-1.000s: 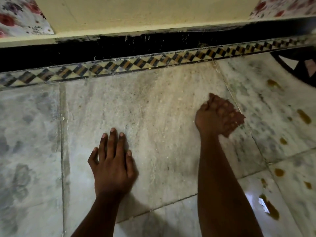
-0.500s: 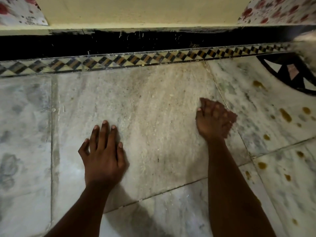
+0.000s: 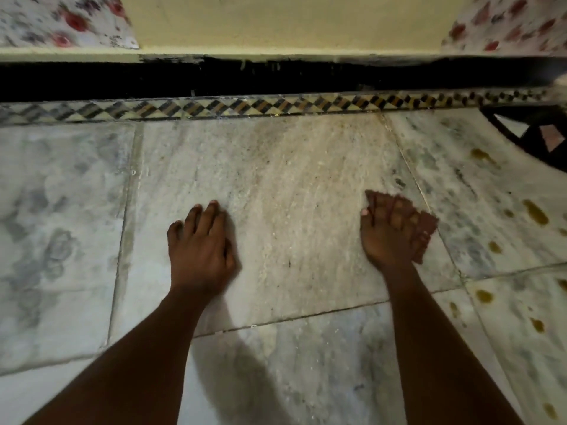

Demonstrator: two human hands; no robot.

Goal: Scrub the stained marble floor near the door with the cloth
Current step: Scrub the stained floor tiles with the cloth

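Observation:
My right hand (image 3: 388, 233) holds a reddish-brown cloth (image 3: 427, 227) and presses it onto the pale marble slab (image 3: 291, 185). The cloth shows past the fingertips and along the hand's right side, close to the seam with the neighbouring slab. My left hand (image 3: 201, 246) rests palm down on the same slab with its fingers close together and holds nothing. Yellow-brown stain spots (image 3: 535, 211) dot the slabs to the right of the cloth. More stain spots (image 3: 484, 296) lie on the slab nearer me.
A patterned tile border (image 3: 276, 106) and a black threshold strip (image 3: 276, 78) run across the far edge of the floor, below a cream wall. A dark inlay pattern (image 3: 534, 133) sits at far right. Floral fabric (image 3: 67, 23) hangs in the upper corners.
My right hand has drawn the cloth back toward me, away from the patterned border. My left hand stays planted on the slab, its fingers now closer together.

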